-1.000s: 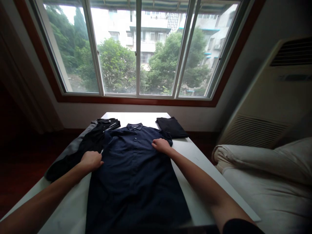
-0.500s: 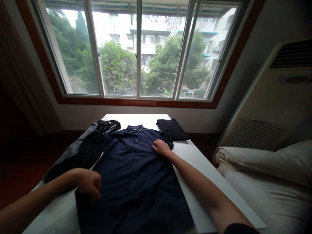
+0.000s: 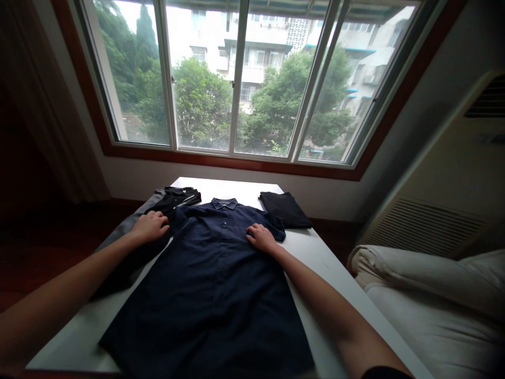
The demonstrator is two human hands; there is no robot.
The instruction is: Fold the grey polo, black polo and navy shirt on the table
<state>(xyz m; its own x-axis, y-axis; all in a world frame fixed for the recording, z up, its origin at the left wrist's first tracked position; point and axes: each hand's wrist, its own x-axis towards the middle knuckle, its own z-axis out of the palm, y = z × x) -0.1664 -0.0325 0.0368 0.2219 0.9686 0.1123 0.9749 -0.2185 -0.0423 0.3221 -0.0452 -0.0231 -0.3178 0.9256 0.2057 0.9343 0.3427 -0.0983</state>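
A navy short-sleeved button-up shirt (image 3: 221,284) lies spread front up, its collar toward the window. My right hand (image 3: 262,238) rests on the shirt's upper right part, beside the sleeve, with fingers slightly bent and apart. On the left, my left hand (image 3: 152,226) reaches forward with its fingers loosely spread, over the dark garments and close to the shirt's left sleeve. It grips nothing that I can see. Under and beyond this hand are black clothes (image 3: 179,197) and a grey garment (image 3: 130,221) along the table's left side.
The white table (image 3: 331,284) stands below a wide sliding window (image 3: 232,95). A folded black garment (image 3: 286,209) is at its far right corner. To the right are pale bedding-like fabric (image 3: 426,300) and a large air conditioner (image 3: 437,184). A curtain (image 3: 51,116) hangs on the left.
My left hand has gone from the shirt's lower left edge forward to near the left sleeve, its fist now opened. The shirt's lower left side spreads wider. My right hand stays put.
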